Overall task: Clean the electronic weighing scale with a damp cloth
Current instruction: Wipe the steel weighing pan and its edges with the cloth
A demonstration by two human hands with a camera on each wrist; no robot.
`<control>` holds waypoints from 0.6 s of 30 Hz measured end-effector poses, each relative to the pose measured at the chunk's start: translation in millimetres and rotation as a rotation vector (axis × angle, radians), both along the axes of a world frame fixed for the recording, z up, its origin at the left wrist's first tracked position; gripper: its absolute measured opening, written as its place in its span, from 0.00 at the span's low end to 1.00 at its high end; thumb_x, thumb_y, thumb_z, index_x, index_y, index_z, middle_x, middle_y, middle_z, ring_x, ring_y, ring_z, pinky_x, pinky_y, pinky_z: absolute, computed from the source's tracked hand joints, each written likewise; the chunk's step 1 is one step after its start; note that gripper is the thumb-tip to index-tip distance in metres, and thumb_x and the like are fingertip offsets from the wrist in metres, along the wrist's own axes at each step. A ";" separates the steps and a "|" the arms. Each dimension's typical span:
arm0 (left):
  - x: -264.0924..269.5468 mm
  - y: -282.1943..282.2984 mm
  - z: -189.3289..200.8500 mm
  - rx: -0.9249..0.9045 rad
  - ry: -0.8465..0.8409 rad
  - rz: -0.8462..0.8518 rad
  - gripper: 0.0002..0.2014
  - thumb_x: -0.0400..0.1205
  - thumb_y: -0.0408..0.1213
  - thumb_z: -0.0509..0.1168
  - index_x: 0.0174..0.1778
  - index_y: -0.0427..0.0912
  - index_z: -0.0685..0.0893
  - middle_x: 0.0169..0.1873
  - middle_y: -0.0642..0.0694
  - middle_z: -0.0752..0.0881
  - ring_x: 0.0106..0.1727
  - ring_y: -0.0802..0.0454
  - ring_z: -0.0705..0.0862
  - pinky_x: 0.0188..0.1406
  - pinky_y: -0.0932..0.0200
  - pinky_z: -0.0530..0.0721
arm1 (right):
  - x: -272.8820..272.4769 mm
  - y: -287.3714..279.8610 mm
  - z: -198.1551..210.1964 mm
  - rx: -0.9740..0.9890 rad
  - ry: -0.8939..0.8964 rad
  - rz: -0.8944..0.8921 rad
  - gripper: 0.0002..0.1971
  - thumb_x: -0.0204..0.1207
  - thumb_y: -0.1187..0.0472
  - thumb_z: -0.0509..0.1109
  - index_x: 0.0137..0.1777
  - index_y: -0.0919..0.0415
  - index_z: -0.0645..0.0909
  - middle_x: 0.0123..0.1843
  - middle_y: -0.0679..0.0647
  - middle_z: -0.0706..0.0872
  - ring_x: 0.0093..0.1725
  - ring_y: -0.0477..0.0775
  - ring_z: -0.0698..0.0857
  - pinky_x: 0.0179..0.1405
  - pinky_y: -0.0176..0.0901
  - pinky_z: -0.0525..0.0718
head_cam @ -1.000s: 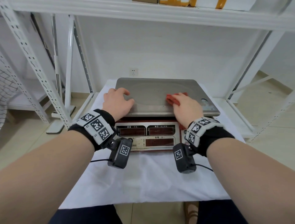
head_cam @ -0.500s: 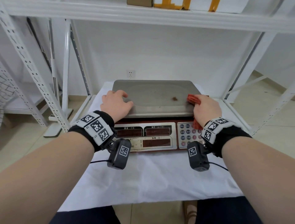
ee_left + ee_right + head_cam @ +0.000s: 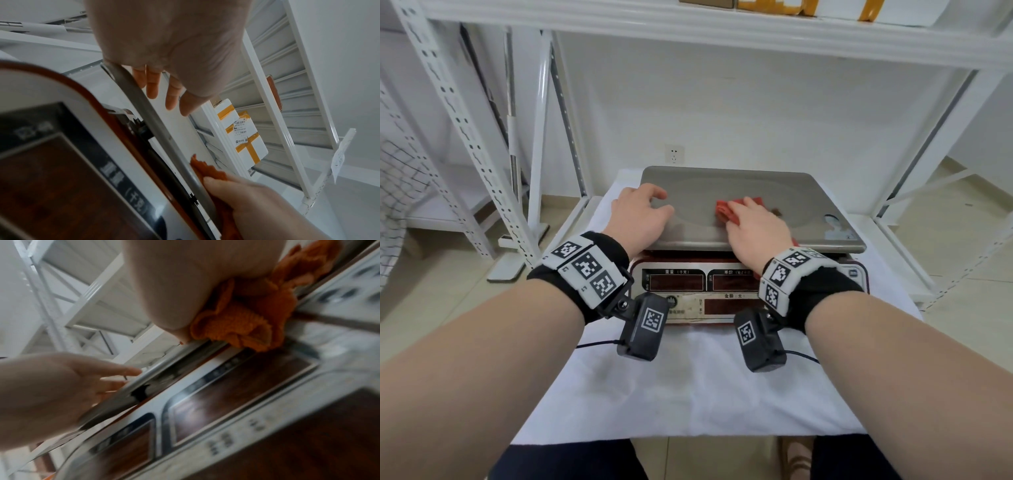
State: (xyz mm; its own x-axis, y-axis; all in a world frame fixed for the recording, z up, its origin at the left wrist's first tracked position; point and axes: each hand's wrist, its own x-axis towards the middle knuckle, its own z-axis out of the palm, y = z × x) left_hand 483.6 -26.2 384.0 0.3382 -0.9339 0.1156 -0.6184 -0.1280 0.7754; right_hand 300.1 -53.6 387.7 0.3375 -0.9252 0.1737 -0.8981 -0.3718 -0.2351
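The electronic scale stands on a white cloth-covered table, its steel pan [image 3: 756, 192] above a red-brown display panel [image 3: 674, 282]. My left hand [image 3: 643, 216] rests on the pan's front left part with the fingers [image 3: 152, 87] loosely spread, holding nothing. My right hand [image 3: 753, 222] presses a red-orange cloth [image 3: 724, 210] flat on the middle of the pan. Part of the cloth [image 3: 236, 324] bunches under the palm and hangs over the pan's front rim. A small brown spot [image 3: 775, 211] shows just right of the fingers.
The table cloth [image 3: 688, 394] reaches the near edge. White slotted shelf uprights [image 3: 465, 137] stand left and right, and a shelf [image 3: 722, 24] with taped boxes [image 3: 244, 134] runs overhead. A wall socket [image 3: 674, 154] is behind the scale.
My right hand has slid the cloth from the pan's right edge back left to the middle, after first wiping rightward. The left hand has stayed put.
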 end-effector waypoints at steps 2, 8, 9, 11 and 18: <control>5.4 2.7 1.0 -0.031 0.046 -0.003 0.15 0.80 0.43 0.62 0.62 0.51 0.79 0.65 0.43 0.75 0.65 0.44 0.75 0.68 0.47 0.75 | 19.1 6.7 4.8 0.037 0.011 0.066 0.21 0.83 0.58 0.54 0.76 0.55 0.69 0.77 0.57 0.70 0.73 0.60 0.71 0.70 0.48 0.69; 20.7 13.9 4.8 -0.104 0.197 -0.013 0.14 0.82 0.38 0.61 0.63 0.45 0.80 0.63 0.42 0.77 0.64 0.47 0.77 0.58 0.57 0.76 | 69.4 19.6 7.6 0.050 0.043 0.292 0.22 0.83 0.58 0.55 0.76 0.48 0.68 0.76 0.52 0.70 0.72 0.58 0.72 0.63 0.47 0.73; 22.9 16.0 5.2 -0.101 0.200 -0.015 0.13 0.82 0.38 0.61 0.63 0.46 0.80 0.62 0.42 0.77 0.64 0.46 0.77 0.61 0.55 0.77 | 74.2 20.4 8.1 0.053 0.059 0.319 0.22 0.83 0.58 0.55 0.76 0.48 0.68 0.77 0.52 0.69 0.72 0.58 0.72 0.63 0.47 0.73; 27.0 20.0 5.5 -0.089 0.197 -0.029 0.13 0.83 0.37 0.60 0.63 0.46 0.80 0.62 0.43 0.78 0.63 0.47 0.78 0.64 0.54 0.76 | 80.1 20.8 9.3 0.053 0.085 0.366 0.21 0.83 0.57 0.55 0.75 0.49 0.70 0.78 0.50 0.68 0.72 0.56 0.72 0.64 0.45 0.72; 32.5 28.7 5.0 -0.072 0.163 -0.070 0.16 0.80 0.25 0.57 0.55 0.45 0.85 0.50 0.48 0.86 0.55 0.51 0.84 0.58 0.57 0.82 | 82.0 17.9 5.7 0.092 -0.037 0.475 0.13 0.79 0.48 0.65 0.61 0.40 0.83 0.74 0.39 0.75 0.68 0.51 0.78 0.60 0.45 0.77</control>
